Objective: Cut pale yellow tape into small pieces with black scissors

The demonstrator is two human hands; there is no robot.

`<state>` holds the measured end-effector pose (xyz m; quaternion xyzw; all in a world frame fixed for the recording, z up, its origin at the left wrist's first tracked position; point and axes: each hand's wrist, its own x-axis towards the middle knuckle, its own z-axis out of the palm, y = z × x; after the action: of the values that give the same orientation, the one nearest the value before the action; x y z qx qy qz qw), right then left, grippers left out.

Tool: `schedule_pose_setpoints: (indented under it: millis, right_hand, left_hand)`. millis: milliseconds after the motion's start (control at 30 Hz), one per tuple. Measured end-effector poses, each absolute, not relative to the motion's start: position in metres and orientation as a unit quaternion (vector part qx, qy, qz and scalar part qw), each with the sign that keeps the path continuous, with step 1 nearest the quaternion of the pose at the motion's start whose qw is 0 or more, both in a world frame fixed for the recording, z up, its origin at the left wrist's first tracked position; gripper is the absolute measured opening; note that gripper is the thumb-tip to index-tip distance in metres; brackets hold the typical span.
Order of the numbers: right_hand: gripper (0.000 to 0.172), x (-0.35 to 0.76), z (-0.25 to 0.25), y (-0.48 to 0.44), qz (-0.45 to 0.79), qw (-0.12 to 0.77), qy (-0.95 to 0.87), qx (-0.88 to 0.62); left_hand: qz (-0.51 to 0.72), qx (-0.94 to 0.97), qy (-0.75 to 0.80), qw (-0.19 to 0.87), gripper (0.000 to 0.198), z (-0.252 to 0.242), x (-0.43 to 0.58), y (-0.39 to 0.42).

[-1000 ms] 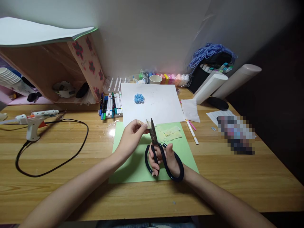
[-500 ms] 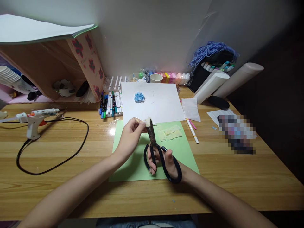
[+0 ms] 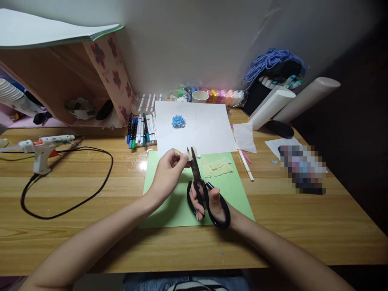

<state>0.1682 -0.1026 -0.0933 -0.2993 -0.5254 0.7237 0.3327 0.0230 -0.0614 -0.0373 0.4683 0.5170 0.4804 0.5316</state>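
My left hand pinches a small pale cream piece of paper between thumb and fingers, above the green sheet. Black-handled scissors are in my right hand, with thumb and fingers through the large loops. The blades point away from me, slightly parted, and their tips are at the cream piece beside my left fingertips. Whether they have cut into it I cannot tell. Several pale yellow strips lie on the green sheet, right of the scissors. Behind, a fluffy blue clump rests on a white sheet.
To the left lies a white glue gun with a looped black cable. Markers, a paper cup and a flowered box stand toward the back. White rolls lean at the right, near loose pens.
The scissors' handle loops have come slightly closer together, and the blades have shifted a little at the cream piece. My left hand keeps its pinch. The whole view has tilted slightly.
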Motion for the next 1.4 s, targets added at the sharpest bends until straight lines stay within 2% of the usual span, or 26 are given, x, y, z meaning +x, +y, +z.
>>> schedule_pose_setpoints:
  millis: [300,600,667,800,867,1000,1067,1167,1400]
  right_hand:
    - [0.064,0.166,-0.078,-0.102,0.702,0.339,-0.53,-0.333]
    - [0.061,0.168,-0.086,-0.099,0.722,0.369,-0.481,-0.332]
    - [0.063,0.17,-0.087,-0.095,0.759,0.369,-0.441,-0.305]
    - [0.065,0.174,-0.08,-0.086,0.84,0.342,-0.372,-0.195]
    - [0.064,0.176,-0.075,-0.084,0.864,0.336,-0.349,-0.14]
    - [0.065,0.177,-0.071,-0.084,0.888,0.335,-0.308,-0.057]
    - [0.068,0.176,-0.072,-0.084,0.895,0.333,-0.295,-0.036]
    - [0.07,0.174,-0.074,-0.084,0.902,0.329,-0.279,-0.024]
    - [0.076,0.172,-0.072,-0.086,0.892,0.293,-0.322,-0.121]
  left_hand:
    - [0.485,0.458,0.52,0.534,0.021,-0.035,0.023,-0.06]
    - [0.494,0.435,0.511,0.552,0.014,-0.037,0.019,-0.056]
    - [0.442,0.475,0.523,0.552,0.014,-0.039,0.014,-0.053]
    - [0.209,0.614,0.511,0.564,0.013,-0.044,0.007,-0.05]
    - [0.162,0.665,0.491,0.539,0.014,-0.045,0.006,-0.05]
    - [0.288,0.657,0.467,0.517,0.032,-0.042,0.008,-0.048]
    - [0.357,0.595,0.454,0.559,0.031,-0.038,0.008,-0.046]
    - [0.395,0.53,0.442,0.607,0.029,-0.032,0.009,-0.043]
    - [0.431,0.461,0.47,0.617,0.02,-0.034,0.01,-0.043]
